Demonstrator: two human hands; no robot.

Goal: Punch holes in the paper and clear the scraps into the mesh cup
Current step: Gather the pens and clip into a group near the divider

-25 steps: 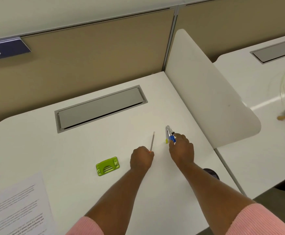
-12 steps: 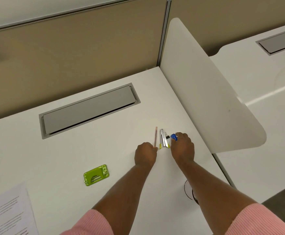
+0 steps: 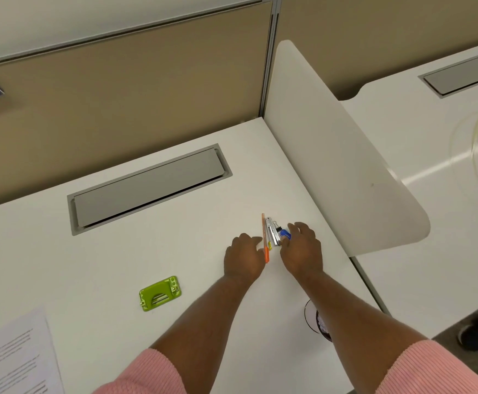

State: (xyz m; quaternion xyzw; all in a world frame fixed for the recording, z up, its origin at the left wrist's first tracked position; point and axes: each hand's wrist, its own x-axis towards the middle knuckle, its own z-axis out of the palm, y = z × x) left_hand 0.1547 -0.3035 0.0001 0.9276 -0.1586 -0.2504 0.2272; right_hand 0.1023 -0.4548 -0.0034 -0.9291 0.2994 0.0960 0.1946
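Paper (image 3: 13, 362): far left, at the near corner of the counter (image 3: 112, 268), printed side up, flat, partly cut by the frame edge; well apart from both hands.
Hole punch (image 3: 160, 293): green, small, flat on the counter, right of the paper and left of the hands; long axis roughly left to right, a little tilted.
Left hand (image 3: 243, 258): fingers curled, knuckles up, touching or nearly touching the orange stick (image 3: 265, 241); cannot tell if really gripping. Nearer hand to the punch and to the paper.
Orange stick: thin, long axis pointing away from the body, lying between the two hands.
Small tools (image 3: 273, 236): silver pieces with a blue part, just right of the stick, bunched together.
Right hand (image 3: 303, 253): grip half released, fingers spread over the blue part, not clenched on it.
Mesh cup (image 3: 319, 322): probably the dark round thing near the right forearm, mostly hidden.
Coming move, as judgement: punch and paper both lie to the left and nearer the body, so a reach back with the left hand seems shortest.
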